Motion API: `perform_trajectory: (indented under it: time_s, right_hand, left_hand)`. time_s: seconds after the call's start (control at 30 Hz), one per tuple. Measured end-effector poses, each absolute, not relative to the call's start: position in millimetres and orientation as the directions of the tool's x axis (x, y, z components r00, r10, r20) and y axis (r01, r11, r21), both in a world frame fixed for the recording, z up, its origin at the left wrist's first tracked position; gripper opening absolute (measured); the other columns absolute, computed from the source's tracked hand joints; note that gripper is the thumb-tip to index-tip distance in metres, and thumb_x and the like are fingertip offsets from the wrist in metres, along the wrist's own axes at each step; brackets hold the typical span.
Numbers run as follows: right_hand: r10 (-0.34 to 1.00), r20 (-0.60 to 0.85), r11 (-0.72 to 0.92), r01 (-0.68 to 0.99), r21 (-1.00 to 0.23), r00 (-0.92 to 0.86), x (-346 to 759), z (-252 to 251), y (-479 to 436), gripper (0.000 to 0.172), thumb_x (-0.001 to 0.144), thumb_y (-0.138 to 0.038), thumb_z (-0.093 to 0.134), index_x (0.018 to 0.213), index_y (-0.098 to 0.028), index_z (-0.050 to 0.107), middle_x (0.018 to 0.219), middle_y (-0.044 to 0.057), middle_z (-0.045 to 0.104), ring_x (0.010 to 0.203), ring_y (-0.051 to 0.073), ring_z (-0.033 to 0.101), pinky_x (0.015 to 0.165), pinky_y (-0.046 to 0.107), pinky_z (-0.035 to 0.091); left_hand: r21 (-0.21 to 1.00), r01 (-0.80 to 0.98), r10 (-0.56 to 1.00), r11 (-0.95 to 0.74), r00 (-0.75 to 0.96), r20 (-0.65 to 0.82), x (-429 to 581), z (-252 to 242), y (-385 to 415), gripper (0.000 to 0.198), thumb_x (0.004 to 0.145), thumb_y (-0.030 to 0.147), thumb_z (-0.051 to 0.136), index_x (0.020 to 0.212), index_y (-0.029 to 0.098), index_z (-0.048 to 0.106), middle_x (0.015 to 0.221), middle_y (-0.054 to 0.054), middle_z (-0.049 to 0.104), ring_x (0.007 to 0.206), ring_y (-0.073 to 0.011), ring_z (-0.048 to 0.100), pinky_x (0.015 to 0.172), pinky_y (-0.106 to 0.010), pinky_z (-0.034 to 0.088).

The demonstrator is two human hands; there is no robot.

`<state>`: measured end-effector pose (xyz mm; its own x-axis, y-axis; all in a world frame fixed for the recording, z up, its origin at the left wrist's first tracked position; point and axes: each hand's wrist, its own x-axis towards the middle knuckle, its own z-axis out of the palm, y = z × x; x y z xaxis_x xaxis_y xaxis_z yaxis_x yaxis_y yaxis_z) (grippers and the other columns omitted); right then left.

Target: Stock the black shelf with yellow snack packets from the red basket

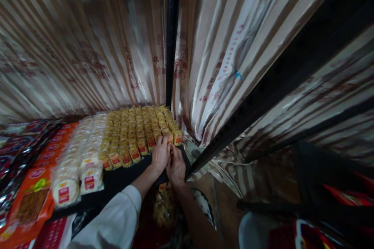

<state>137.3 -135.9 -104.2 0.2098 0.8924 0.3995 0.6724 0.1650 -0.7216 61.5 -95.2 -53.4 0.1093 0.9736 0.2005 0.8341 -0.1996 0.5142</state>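
Observation:
Both my hands meet at the near right corner of a block of small yellow packets [137,132] with red labels, laid in tight rows on a dark shelf [122,179]. My left hand [160,153], in a white sleeve, has its fingers curled against a packet at the front of the right rows. Beside it my right hand [176,165] is pressed close with fingers bent; what it holds is hidden. One yellow packet [177,137] stands at the right edge just above my hands.
Left of the yellow packets lie rows of round white cakes in clear wrap [80,163], then orange bags [35,194] and dark red bags [17,140]. A striped curtain [222,58] and a black upright post [172,35] stand behind. A black diagonal bar [263,85] crosses at the right.

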Motion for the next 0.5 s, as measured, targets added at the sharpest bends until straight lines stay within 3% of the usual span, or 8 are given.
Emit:
perform_trajectory:
  time_s: [0.4, 0.5]
  right_hand:
    - [0.901, 0.400, 0.190, 0.679, -0.709, 0.166, 139.7, -108.4, -133.8, 0.052, 0.082, -0.017, 0.044, 0.134, -0.023, 0.043, 0.113, 0.009, 0.057, 0.104, 0.019, 0.056, 0.088, 0.033, 0.049]
    - [0.914, 0.366, 0.156, 0.683, -0.713, 0.173, 138.9, -106.5, -133.8, 0.052, 0.082, -0.018, 0.044, 0.133, -0.022, 0.044, 0.114, 0.009, 0.056, 0.104, 0.020, 0.057, 0.087, 0.033, 0.050]
  left_hand:
    - [0.442, 0.881, 0.976, -0.165, 0.081, 0.203, 63.3, -59.8, -96.1, 0.034, 0.092, 0.024, 0.034, 0.124, 0.024, 0.046, 0.109, -0.007, 0.056, 0.082, -0.0155, 0.059, 0.073, -0.025, 0.046]
    - [0.473, 0.859, 0.970, -0.194, 0.096, 0.223, 62.3, -62.5, -95.4, 0.035, 0.091, 0.024, 0.035, 0.125, 0.024, 0.046, 0.110, -0.006, 0.056, 0.084, -0.0153, 0.059, 0.075, -0.025, 0.047]
